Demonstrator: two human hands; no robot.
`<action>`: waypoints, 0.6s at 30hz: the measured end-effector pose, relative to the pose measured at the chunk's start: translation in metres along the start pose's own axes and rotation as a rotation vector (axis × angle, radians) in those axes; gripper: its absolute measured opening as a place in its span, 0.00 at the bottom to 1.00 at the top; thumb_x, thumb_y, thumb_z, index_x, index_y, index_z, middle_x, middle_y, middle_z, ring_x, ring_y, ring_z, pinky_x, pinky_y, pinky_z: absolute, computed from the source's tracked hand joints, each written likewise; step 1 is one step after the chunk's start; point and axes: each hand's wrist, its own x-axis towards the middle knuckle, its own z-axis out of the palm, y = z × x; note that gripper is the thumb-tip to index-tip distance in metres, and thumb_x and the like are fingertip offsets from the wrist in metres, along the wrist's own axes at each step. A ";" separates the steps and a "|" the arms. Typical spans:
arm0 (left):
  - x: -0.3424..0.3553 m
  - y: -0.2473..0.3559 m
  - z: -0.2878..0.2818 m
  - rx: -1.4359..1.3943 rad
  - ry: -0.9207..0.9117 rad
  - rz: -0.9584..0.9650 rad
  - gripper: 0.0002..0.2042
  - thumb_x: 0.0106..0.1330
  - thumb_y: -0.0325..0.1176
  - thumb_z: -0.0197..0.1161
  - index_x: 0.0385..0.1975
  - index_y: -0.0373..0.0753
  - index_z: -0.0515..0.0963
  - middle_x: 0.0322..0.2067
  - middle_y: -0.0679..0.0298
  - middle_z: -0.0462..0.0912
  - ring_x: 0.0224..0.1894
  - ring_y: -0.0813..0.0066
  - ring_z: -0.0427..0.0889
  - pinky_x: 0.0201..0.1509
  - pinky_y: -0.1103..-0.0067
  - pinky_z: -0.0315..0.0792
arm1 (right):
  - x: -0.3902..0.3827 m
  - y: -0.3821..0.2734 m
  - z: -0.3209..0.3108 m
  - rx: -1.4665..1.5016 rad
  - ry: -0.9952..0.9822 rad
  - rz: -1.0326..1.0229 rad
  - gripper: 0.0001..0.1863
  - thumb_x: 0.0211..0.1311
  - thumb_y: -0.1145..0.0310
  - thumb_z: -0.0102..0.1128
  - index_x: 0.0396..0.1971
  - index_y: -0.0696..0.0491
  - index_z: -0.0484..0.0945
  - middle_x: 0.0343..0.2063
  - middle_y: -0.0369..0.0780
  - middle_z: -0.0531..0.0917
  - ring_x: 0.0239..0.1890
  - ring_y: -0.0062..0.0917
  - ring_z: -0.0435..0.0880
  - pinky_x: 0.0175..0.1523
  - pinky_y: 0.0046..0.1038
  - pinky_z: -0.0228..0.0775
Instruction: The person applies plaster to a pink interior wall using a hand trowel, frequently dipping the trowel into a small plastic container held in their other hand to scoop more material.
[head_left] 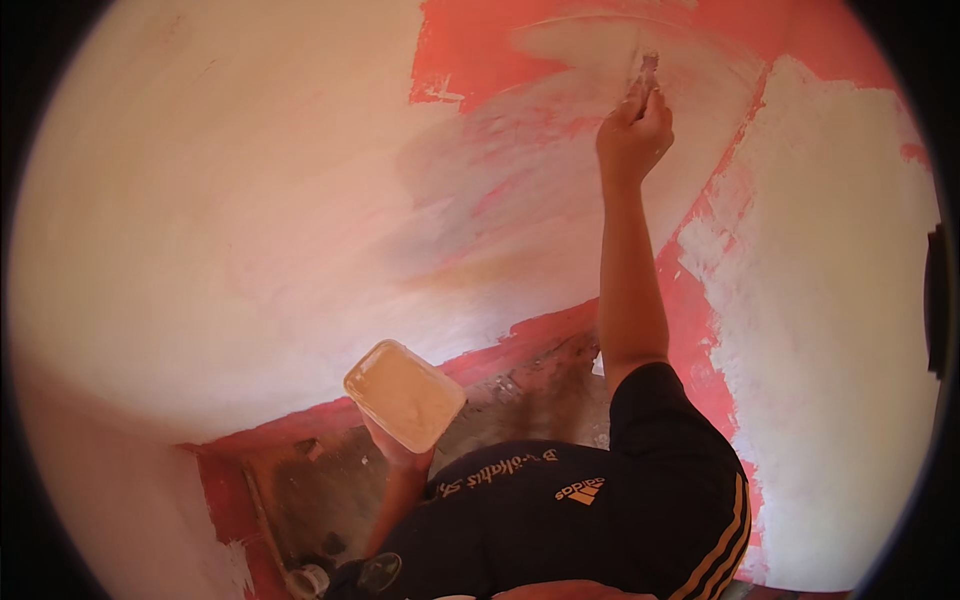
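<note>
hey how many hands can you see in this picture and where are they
2. The right hand is raised high against the wall, gripping a putty knife. The left hand is low, mostly hidden under the rectangular tray it holds.

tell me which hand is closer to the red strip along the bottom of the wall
Left. The left hand holds a shallow tray just below the red strip; the right hand is raised far above, gripping a brush.

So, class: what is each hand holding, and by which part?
The right hand grips a brush by its handle, bristles on the wall. The left hand holds a tray from underneath.
</note>
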 end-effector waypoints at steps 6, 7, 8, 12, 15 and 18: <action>-0.023 0.014 -0.011 0.033 0.004 0.024 0.26 0.78 0.53 0.45 0.66 0.43 0.67 0.58 0.61 0.76 0.58 0.61 0.78 0.60 0.62 0.76 | -0.147 -0.121 0.043 0.284 -0.155 -0.387 0.30 0.50 0.84 0.55 0.58 0.56 0.79 0.54 0.49 0.82 0.49 0.47 0.81 0.56 0.41 0.74; -0.023 0.017 -0.008 0.010 -0.008 0.005 0.26 0.78 0.53 0.45 0.66 0.42 0.67 0.58 0.62 0.76 0.58 0.62 0.78 0.60 0.62 0.76 | -0.169 -0.146 0.045 0.359 -0.257 -0.353 0.28 0.50 0.85 0.57 0.56 0.56 0.80 0.49 0.48 0.84 0.51 0.46 0.81 0.54 0.40 0.75; -0.022 0.018 -0.010 0.008 -0.003 0.007 0.26 0.78 0.53 0.45 0.66 0.42 0.67 0.58 0.62 0.76 0.58 0.62 0.78 0.60 0.62 0.76 | -0.172 -0.148 0.043 0.357 -0.290 -0.319 0.27 0.51 0.84 0.57 0.55 0.57 0.80 0.48 0.48 0.85 0.50 0.46 0.82 0.53 0.40 0.75; -0.034 0.036 -0.003 -0.056 -0.003 0.048 0.28 0.77 0.56 0.43 0.67 0.43 0.66 0.59 0.62 0.75 0.59 0.61 0.78 0.61 0.62 0.75 | -0.123 -0.120 0.009 0.284 -0.169 -0.276 0.22 0.60 0.79 0.55 0.56 0.59 0.78 0.41 0.49 0.82 0.40 0.46 0.80 0.47 0.41 0.73; -0.044 0.051 -0.013 -0.028 0.005 0.070 0.26 0.78 0.54 0.45 0.66 0.43 0.66 0.58 0.62 0.76 0.58 0.63 0.78 0.60 0.63 0.76 | -0.062 -0.081 -0.013 -0.042 -0.141 0.149 0.28 0.57 0.80 0.54 0.60 0.56 0.77 0.42 0.48 0.83 0.44 0.45 0.81 0.54 0.43 0.71; -0.044 0.057 -0.024 -0.036 0.022 0.069 0.26 0.77 0.54 0.46 0.66 0.43 0.66 0.58 0.63 0.76 0.58 0.63 0.78 0.59 0.63 0.77 | -0.110 -0.105 0.028 0.027 -0.120 -0.139 0.25 0.56 0.81 0.55 0.56 0.56 0.79 0.43 0.48 0.84 0.43 0.43 0.81 0.51 0.45 0.71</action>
